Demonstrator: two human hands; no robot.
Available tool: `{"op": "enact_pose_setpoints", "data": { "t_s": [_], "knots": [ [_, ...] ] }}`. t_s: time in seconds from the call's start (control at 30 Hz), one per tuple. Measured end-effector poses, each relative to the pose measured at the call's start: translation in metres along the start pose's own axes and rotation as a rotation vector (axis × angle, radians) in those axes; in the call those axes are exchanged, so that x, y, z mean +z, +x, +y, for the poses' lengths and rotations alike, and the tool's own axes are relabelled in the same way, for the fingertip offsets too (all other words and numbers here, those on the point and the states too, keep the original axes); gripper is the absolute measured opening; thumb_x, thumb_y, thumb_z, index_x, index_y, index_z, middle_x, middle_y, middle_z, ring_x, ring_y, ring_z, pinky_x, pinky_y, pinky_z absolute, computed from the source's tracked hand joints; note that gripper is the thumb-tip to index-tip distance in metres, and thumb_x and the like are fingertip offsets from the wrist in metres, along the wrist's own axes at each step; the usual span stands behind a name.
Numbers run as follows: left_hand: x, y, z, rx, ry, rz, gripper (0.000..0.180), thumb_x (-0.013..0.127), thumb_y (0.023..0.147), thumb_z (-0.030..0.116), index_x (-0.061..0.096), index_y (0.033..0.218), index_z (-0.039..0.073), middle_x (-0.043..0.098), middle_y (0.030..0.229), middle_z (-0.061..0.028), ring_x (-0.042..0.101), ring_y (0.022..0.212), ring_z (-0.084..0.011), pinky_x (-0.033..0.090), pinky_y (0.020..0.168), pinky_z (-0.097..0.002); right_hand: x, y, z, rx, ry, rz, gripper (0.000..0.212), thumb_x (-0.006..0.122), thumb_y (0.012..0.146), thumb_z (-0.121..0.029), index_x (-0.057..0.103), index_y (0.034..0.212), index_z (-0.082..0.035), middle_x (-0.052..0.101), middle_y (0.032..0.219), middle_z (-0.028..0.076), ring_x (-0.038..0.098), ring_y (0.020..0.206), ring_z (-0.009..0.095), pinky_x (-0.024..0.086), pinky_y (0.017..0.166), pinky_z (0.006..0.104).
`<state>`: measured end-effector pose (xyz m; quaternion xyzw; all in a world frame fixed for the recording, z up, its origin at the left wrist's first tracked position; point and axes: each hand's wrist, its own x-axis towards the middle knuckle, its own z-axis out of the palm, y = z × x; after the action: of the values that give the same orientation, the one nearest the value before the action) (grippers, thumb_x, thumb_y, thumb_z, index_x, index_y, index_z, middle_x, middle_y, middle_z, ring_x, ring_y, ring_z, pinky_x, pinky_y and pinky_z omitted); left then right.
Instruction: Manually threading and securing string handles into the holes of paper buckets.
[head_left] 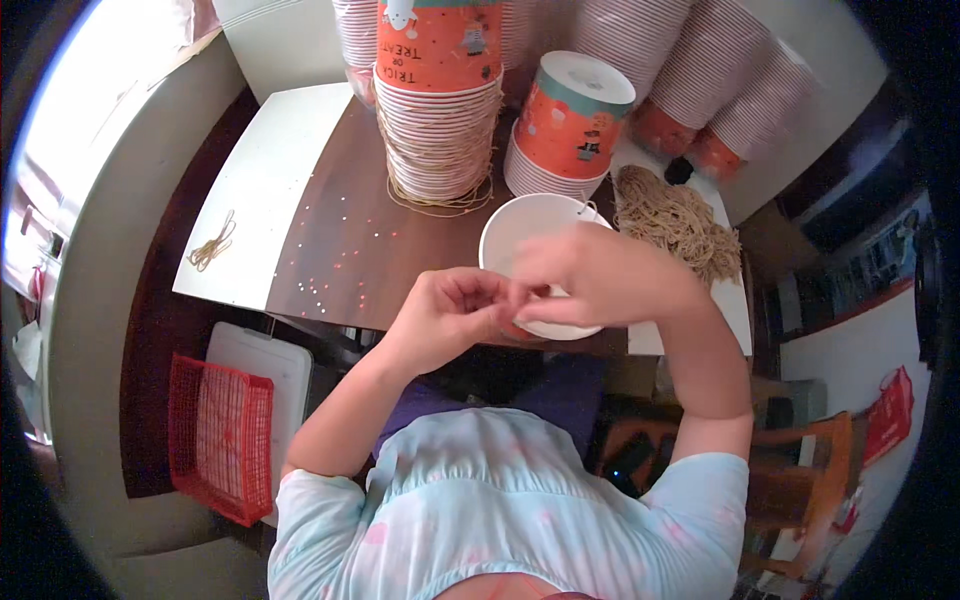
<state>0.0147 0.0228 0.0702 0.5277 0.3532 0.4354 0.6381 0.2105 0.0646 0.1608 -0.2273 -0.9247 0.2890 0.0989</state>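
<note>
A white paper bucket (520, 225), open end up, is held over the near edge of a small brown table (350, 240). My right hand (580, 275) grips its near rim, fingers over the edge. My left hand (450, 310) pinches at the same rim, fingertips meeting those of the right hand; a thin cord seems to be between them, but I cannot make it out. A loop of cord (585, 210) sticks up at the bucket's far rim.
Tall stacks of orange printed buckets (437, 100) and a shorter stack (570, 125) stand behind. A heap of tan cords (675, 215) lies to the right, a few cords (212, 245) on a white board left. A red basket (218, 435) sits on the floor.
</note>
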Motion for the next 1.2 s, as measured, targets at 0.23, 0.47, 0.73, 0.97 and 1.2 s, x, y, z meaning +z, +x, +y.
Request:
{"op": "enact_pose_setpoints", "data": {
  "t_s": [0.23, 0.47, 0.73, 0.97, 1.2],
  "knots": [
    [-0.009, -0.02, -0.004, 0.026, -0.03, -0.047, 0.014, 0.063, 0.089, 0.011, 0.064, 0.095, -0.002, 0.068, 0.087, -0.005, 0.06, 0.074, -0.0056, 0.047, 0.063, -0.0196, 0.028, 0.019, -0.001, 0.054, -0.421, 0.704, 0.02, 0.071, 0.072, -0.015, 0.059, 0.085, -0.004, 0.058, 0.086, 0.009, 0.057, 0.084, 0.03, 0.045, 0.075, 0.0363],
    [-0.019, -0.026, -0.004, 0.046, -0.099, -0.098, 0.012, 0.061, 0.09, 0.01, 0.062, 0.095, -0.001, 0.067, 0.087, -0.0049, 0.06, 0.077, -0.0066, 0.046, 0.062, -0.0196, 0.061, -0.018, -0.014, 0.087, -0.064, 0.518, 0.013, 0.069, 0.071, -0.01, 0.062, 0.081, -0.007, 0.061, 0.088, 0.008, 0.058, 0.086, 0.027, 0.043, 0.079, 0.0344],
    [-0.009, -0.036, 0.003, 0.178, 0.11, 0.104, 0.012, 0.067, 0.082, 0.004, 0.062, 0.092, 0.0, 0.068, 0.086, -0.005, 0.064, 0.079, -0.0116, 0.049, 0.064, -0.0262, 0.091, -0.01, -0.021, 0.068, -0.299, 0.653, 0.012, 0.066, 0.073, -0.013, 0.057, 0.08, -0.006, 0.053, 0.079, 0.007, 0.057, 0.076, 0.026, 0.043, 0.071, 0.0398],
    [-0.003, -0.054, -0.007, 0.707, 1.155, 0.358, 0.018, 0.068, 0.071, -0.003, 0.063, 0.087, 0.004, 0.068, 0.084, -0.0074, 0.064, 0.075, -0.0198, 0.049, 0.072, -0.0306, 0.139, -0.01, -0.05, 0.319, -0.367, 0.783, 0.018, 0.067, 0.073, -0.003, 0.057, 0.088, -0.005, 0.056, 0.079, 0.007, 0.057, 0.06, 0.025, 0.045, 0.053, 0.0347],
    [0.013, -0.052, -0.038, 0.062, -0.334, 0.246, 0.007, 0.063, 0.084, -0.002, 0.059, 0.09, -0.003, 0.067, 0.088, -0.0105, 0.064, 0.081, -0.0135, 0.054, 0.075, -0.0262, 0.154, -0.011, -0.03, 0.39, -0.506, 0.872, 0.018, 0.067, 0.074, -0.003, 0.058, 0.091, -0.003, 0.057, 0.079, 0.008, 0.058, 0.062, 0.027, 0.047, 0.055, 0.0356]
  ]
}}
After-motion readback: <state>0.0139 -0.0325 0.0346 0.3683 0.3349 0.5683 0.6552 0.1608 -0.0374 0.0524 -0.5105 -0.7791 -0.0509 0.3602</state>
